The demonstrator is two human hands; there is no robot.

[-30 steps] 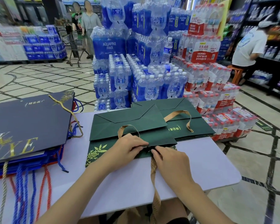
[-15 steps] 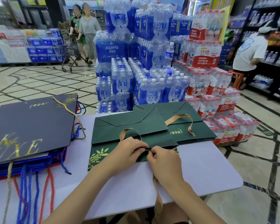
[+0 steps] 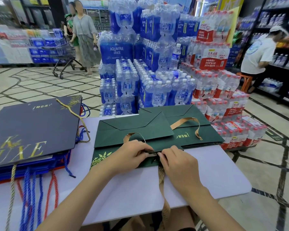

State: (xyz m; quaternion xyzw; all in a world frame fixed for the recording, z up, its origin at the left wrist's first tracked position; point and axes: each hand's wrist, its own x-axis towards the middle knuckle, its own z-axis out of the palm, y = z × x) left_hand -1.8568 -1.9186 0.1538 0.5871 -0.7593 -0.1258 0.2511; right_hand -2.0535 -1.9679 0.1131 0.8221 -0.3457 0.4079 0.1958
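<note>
Supermarket stacks of shrink-wrapped water bottles (image 3: 157,90) are rising behind a white table (image 3: 215,172). Left hand (image 3: 130,155) and right hand (image 3: 178,164) are meeting fingertip to fingertip, both pinching a woven gold ribbon handle (image 3: 161,177) at the near edge of a flat, matte dark green paper gift bag (image 3: 133,130) lying lengthwise left to right. The ribbon's loose length is trailing nearward under the right hand. Navy paper bags (image 3: 32,127) are lying left.

AQUAFINA on blue water pack (image 3: 116,49); gold "UXE" on navy bag (image 3: 32,127).
</note>
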